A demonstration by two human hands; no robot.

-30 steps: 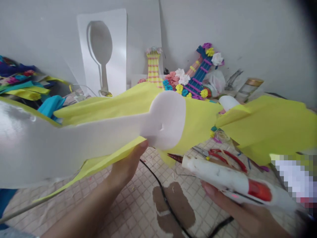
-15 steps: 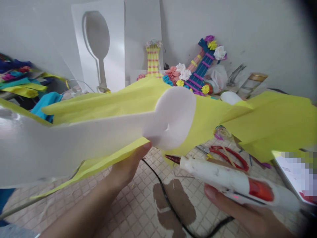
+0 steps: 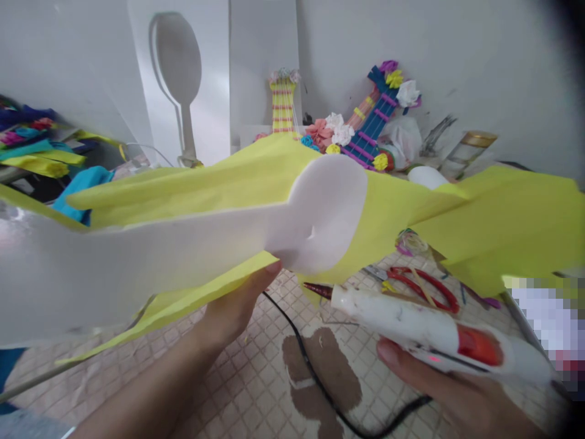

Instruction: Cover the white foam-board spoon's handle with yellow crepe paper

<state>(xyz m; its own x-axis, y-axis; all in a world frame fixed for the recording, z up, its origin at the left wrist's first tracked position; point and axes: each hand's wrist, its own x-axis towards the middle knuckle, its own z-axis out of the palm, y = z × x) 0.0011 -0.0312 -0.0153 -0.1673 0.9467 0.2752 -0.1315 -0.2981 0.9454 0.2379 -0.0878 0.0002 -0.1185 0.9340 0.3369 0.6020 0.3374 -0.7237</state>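
A long white foam cutout [image 3: 214, 244] with a rounded end spans the view from the left edge to the middle. Yellow crepe paper [image 3: 219, 192] lies behind it, and a strip is folded up along its lower edge. My left hand [image 3: 237, 305] grips the cutout from below, its thumb on the paper fold and the other fingers hidden. In my right hand [image 3: 461, 384] is a white hot glue gun [image 3: 402, 320] with a red panel. Its dark nozzle points left, just under the cutout's rounded end.
Red-handled scissors [image 3: 425, 286] lie on the tiled table [image 3: 219, 390] beyond the glue gun, whose black cord [image 3: 315, 378] curves across the front. Decorated paper guitars [image 3: 372, 131] stand by the wall. A jar [image 3: 470, 152] leans at right; crepe paper rolls [image 3: 31, 146] are piled at left.
The cutout's rounded end has shifted slightly right and up. Both hands keep nearly the same place and hold, and the glue gun has barely moved.
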